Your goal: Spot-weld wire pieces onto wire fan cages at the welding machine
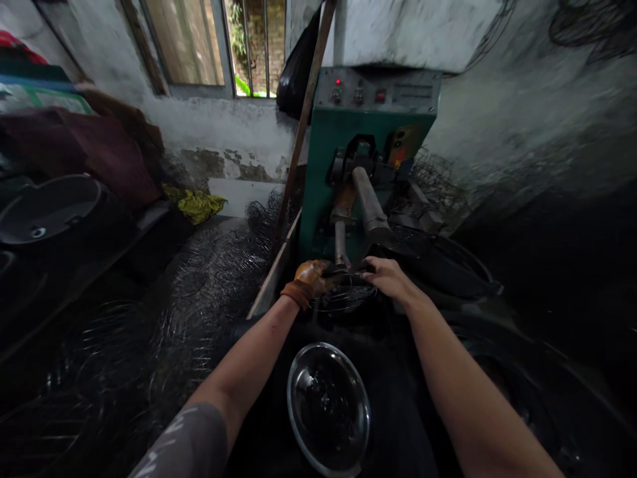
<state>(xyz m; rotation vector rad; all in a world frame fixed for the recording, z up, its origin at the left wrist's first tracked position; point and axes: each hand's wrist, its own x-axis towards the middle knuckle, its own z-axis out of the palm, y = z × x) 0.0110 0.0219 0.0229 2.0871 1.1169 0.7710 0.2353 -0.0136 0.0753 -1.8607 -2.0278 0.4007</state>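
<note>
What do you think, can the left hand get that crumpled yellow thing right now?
Probably not from here. The crumpled yellow thing lies far over to the left, with a heap of wire in between, and the gloved left hand is holding the dark wire piece.

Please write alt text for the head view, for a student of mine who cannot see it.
A person's orange-gloved left hand and bare right hand hold a dark wire piece by the projecting rods of a green machine. Nearer the camera is a shiny-rimmed round object; tangled wire lies heaped to the left.
</note>
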